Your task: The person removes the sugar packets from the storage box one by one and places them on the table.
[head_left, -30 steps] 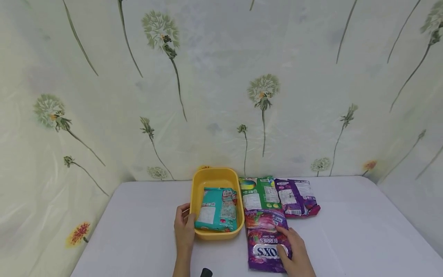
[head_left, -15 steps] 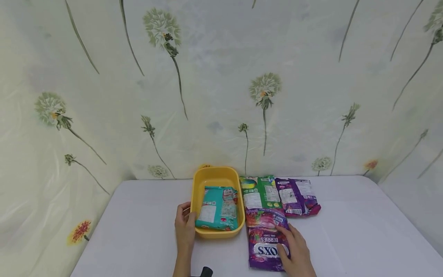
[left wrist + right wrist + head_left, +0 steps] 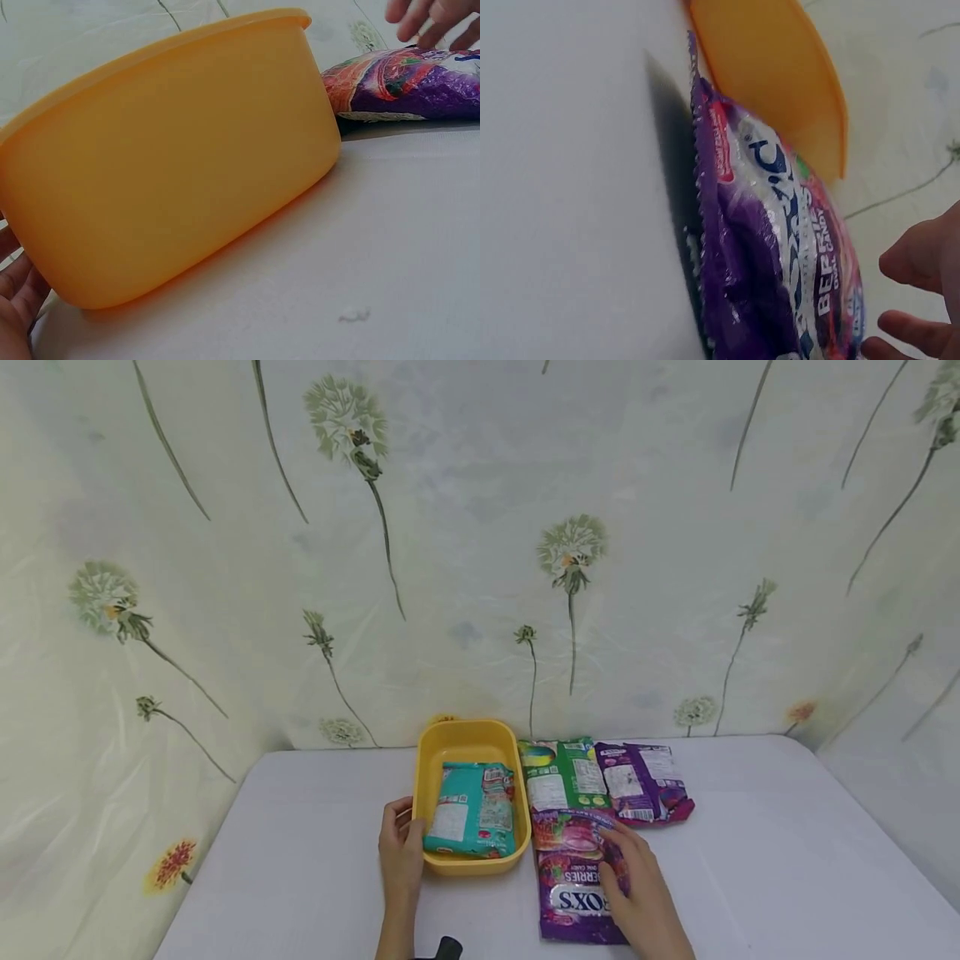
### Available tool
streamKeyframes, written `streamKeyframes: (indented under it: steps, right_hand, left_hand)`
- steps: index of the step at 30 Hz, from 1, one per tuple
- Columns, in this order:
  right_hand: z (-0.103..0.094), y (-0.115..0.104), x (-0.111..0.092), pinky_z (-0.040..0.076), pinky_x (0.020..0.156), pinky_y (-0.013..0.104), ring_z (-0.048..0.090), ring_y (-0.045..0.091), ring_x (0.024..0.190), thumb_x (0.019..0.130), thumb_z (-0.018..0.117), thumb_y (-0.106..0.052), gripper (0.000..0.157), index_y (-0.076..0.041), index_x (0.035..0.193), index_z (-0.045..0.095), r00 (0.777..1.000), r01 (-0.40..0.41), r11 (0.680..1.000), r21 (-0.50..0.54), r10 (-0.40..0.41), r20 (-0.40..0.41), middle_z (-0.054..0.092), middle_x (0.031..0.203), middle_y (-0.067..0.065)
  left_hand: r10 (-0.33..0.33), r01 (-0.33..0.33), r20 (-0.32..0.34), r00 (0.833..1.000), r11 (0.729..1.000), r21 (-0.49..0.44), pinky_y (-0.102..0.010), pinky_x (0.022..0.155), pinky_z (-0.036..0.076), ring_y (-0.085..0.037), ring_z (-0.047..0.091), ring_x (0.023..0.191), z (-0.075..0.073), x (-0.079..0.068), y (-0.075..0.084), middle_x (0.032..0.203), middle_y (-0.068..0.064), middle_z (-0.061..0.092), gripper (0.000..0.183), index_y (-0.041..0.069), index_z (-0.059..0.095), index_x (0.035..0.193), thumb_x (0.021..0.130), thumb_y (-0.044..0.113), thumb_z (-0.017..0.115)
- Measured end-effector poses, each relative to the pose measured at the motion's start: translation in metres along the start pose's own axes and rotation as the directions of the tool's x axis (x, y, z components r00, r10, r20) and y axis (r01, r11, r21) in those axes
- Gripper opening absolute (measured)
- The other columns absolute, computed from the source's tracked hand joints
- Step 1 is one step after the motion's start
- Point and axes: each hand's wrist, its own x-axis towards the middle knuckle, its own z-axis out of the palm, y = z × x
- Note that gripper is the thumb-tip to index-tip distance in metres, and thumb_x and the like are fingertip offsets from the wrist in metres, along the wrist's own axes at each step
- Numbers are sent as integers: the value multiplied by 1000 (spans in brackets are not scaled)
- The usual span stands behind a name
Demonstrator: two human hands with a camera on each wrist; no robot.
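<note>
In the head view my left hand [image 3: 401, 843] rests against the left wall of a yellow plastic basin [image 3: 471, 867]. Its fingers lie along the outside of the wall in the left wrist view, without wrapping the rim. Inside the basin is a teal candy bag [image 3: 468, 810]. My right hand [image 3: 637, 881] hovers close over a purple Fox's Berries candy bag [image 3: 573, 893], thumb and fingers spread. The right wrist view shows the thumb and fingers [image 3: 919, 334] beside the bag's printed face, not closed around it.
Behind the Fox's bag lies a green candy bag [image 3: 562, 777], partly covered by it. Another purple bag [image 3: 645, 783] is to the right. A flower-printed sheet [image 3: 465, 568] rises behind the white table [image 3: 765, 860]. A black rounded piece [image 3: 448, 948] shows at the bottom edge.
My right hand has shifted slightly forward and lifted a little from the Fox's bag. My left hand stays at the basin; the bags and basin keep their places.
</note>
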Motion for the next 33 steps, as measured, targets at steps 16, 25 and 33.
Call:
streamKeyframes:
  steps: [16, 25, 33]
  right_hand:
    - [9, -28, 15, 51, 92, 24, 52, 16, 120, 92, 54, -3, 44, -15, 134, 45, 999, 18, 964, 267, -30, 43, 51, 130, 1]
    - [10, -45, 25, 50, 97, 39, 54, 26, 120, 95, 53, -13, 39, -17, 133, 46, 994, -63, 906, 419, 21, 103, 55, 129, 9]
    - [17, -63, 32, 53, 91, 33, 53, 32, 122, 95, 53, -16, 38, -18, 132, 44, 989, -50, 837, 546, -35, 143, 48, 136, 13]
  left_hand:
    - [15, -15, 3, 1000, 1000, -7, -14, 87, 47, -21, 59, 108, 1, 1, -2, 117, -7, 62, 30, 12, 57, 116, 87, 5, 54]
    - [2, -2, 4, 1000, 1000, -2, -10, 84, 46, -17, 59, 107, 0, 1, -2, 117, -2, 61, 31, 15, 56, 117, 87, 7, 55]
    - [10, -10, -4, 1000, 1000, 6, -13, 86, 48, -18, 60, 106, 1, 1, -2, 116, -3, 61, 31, 14, 57, 116, 86, 6, 55]
